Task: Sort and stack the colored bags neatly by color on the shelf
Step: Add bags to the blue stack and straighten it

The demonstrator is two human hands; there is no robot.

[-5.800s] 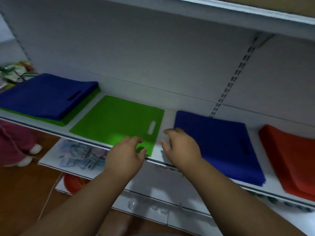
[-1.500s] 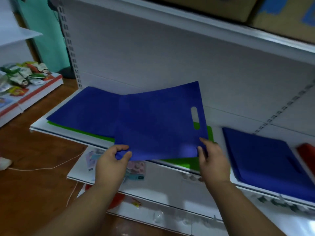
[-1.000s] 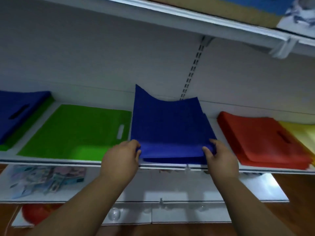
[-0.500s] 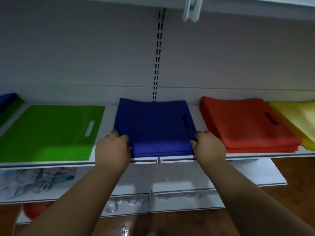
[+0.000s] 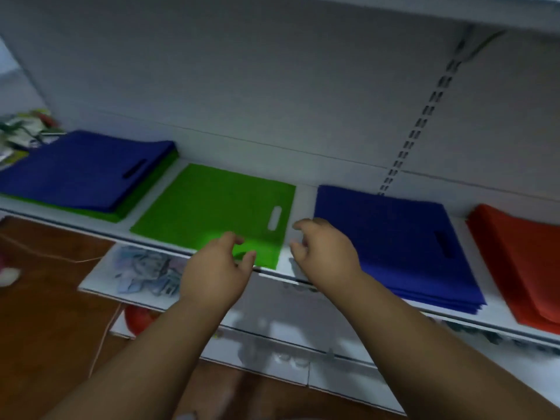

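Head view: a white shelf (image 5: 298, 204) is seen carrying flat bags laid out in a row. At the far left a blue stack (image 5: 81, 169) is laid on top of green bags (image 5: 142, 195), whose edges show beneath it along the front and right side. Just beside that, a single green bag (image 5: 212, 207) is spread flat, its handle slot towards the right. Further right a second blue stack (image 5: 394, 241) is placed, and a red stack (image 5: 521, 262) is cut off by the frame edge.

The left hand (image 5: 216, 268) is held over the front right corner of the single green bag, its grip apart, fingers loosely curled and nothing held; whether the fingertips touch the bag cannot be told through the blur. The right hand (image 5: 324, 253) is held over the bare strip of shelf between the green bag and the second blue stack, fingers loosely curled, nothing clasped.

Below, a lower shelf (image 5: 100, 280) with blurred packets is seen, and a brown floor (image 5: 45, 328) to the left
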